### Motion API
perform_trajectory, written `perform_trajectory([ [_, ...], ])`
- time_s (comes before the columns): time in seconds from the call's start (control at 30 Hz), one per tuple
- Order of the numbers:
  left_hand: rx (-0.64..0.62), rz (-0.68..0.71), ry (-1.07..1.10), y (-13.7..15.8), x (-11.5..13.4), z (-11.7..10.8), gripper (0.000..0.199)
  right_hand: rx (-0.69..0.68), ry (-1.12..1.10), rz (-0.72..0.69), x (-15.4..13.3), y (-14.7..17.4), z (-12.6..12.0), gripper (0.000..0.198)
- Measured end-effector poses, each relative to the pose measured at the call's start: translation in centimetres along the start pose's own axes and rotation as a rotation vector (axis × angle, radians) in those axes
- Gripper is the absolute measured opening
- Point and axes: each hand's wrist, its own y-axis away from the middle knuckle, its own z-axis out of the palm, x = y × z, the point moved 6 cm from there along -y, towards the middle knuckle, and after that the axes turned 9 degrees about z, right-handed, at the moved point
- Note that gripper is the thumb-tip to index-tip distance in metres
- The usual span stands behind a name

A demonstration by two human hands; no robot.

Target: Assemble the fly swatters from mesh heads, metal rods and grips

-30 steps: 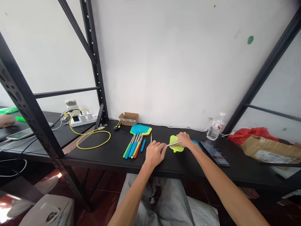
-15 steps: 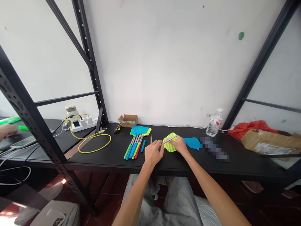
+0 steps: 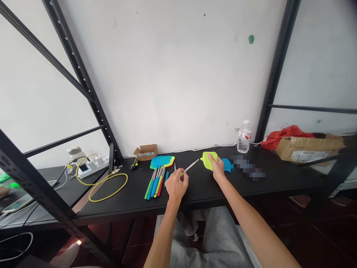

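Observation:
My left hand (image 3: 176, 183) is closed round the yellow-green grip of a thin metal rod (image 3: 191, 164), which points up to the right. My right hand (image 3: 218, 166) pinches a yellow-green fly swatter head (image 3: 208, 160), perforated, its narrow neck facing the rod tip with a small gap between. Behind my right hand lies a blue swatter head (image 3: 227, 165), partly covered. To the left, several fly swatters (image 3: 158, 176) lie side by side, with blue and yellow-green heads and green, blue, yellow-green and red grips. A loose blue grip (image 3: 166, 179) lies beside them, partly hidden by my left hand.
A small cardboard box (image 3: 146, 153) and a yellow cable (image 3: 108, 195) are at the left. A water bottle (image 3: 244, 137) stands by the wall. Farther right are a larger cardboard box (image 3: 308, 149) and a red plastic bag (image 3: 290, 133). Another person's hand (image 3: 3, 191) shows at the far left edge.
My right hand has let go of the rod and now holds the yellow-green swatter head, lifted and turned neck-left. The rod stays in my left hand. The view has shifted right.

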Motion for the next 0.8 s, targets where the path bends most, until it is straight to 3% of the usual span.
perform_trajectory([
  [0.5,0.014,-0.015,-0.004,0.0,-0.1,0.1,0.022,-0.068,0.075,0.015,0.4,0.0,0.3,0.049],
  [0.8,-0.010,-0.042,-0.075,0.2,-0.3,0.6,0.023,0.034,0.347,-0.203,-1.2,0.6,-0.3,0.058],
])
